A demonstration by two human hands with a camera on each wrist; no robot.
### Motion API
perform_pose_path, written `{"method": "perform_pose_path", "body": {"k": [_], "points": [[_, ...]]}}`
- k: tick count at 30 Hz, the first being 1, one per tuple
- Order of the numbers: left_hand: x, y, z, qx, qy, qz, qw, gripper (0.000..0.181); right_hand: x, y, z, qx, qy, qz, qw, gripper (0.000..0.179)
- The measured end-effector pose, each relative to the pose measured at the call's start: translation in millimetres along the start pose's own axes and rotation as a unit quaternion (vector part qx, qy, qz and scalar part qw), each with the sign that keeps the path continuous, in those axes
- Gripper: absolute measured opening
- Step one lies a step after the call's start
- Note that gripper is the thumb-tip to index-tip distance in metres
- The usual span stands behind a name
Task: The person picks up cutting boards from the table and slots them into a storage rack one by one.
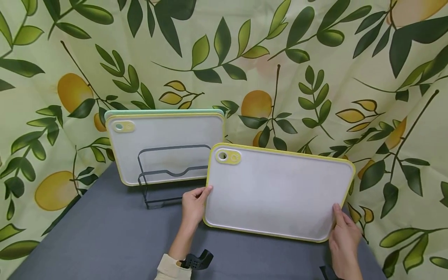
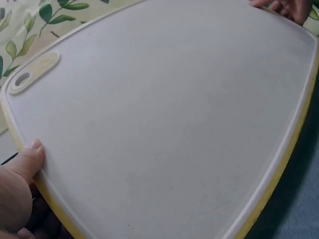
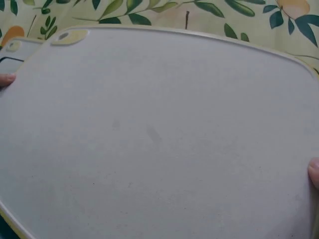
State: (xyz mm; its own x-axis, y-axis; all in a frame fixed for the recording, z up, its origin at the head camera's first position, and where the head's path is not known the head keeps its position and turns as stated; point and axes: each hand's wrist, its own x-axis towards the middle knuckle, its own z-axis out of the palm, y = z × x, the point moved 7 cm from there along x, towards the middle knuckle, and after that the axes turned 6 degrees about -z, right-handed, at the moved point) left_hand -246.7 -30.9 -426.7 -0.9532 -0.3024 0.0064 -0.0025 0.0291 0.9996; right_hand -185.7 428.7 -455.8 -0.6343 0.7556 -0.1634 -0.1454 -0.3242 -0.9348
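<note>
Between both hands, a white cutting board [image 1: 276, 194] with a yellow rim is held up, tilted slightly down to the right. Its yellow tab with a round hole [image 1: 228, 156] is at the upper left corner. My left hand [image 1: 193, 206] grips the left edge, thumb on the front face, as the left wrist view also shows with the thumb [image 2: 31, 157] over the rim. At the lower right edge, my right hand [image 1: 344, 237] holds the board, thumb in front and the other fingers mostly hidden behind.
A black wire rack [image 1: 175, 147] stands on the grey-blue tabletop [image 1: 98, 233] to the left. In it leans another yellow-rimmed white board [image 1: 168, 134], with a mint-green board [image 1: 164, 111] behind. Leaf-and-fruit patterned cloth [image 1: 245, 23] hangs at the back and sides.
</note>
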Motion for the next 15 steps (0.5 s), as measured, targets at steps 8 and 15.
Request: {"method": "perform_pose_path", "body": {"k": [8, 15], "points": [[-0.3, -1.9, -19.4, 0.003, -0.032, -0.013, 0.9994, 0.038, -11.7, -4.4, 9.4, 0.045, -0.014, 0.001, 0.9989, 0.015], [-0.7, 11.2, -39.6, 0.035, -0.047, -0.03, 0.9978, 0.03, -20.5, -11.4, 24.9, 0.026, -0.062, 0.032, 0.9972, 0.012]]}}
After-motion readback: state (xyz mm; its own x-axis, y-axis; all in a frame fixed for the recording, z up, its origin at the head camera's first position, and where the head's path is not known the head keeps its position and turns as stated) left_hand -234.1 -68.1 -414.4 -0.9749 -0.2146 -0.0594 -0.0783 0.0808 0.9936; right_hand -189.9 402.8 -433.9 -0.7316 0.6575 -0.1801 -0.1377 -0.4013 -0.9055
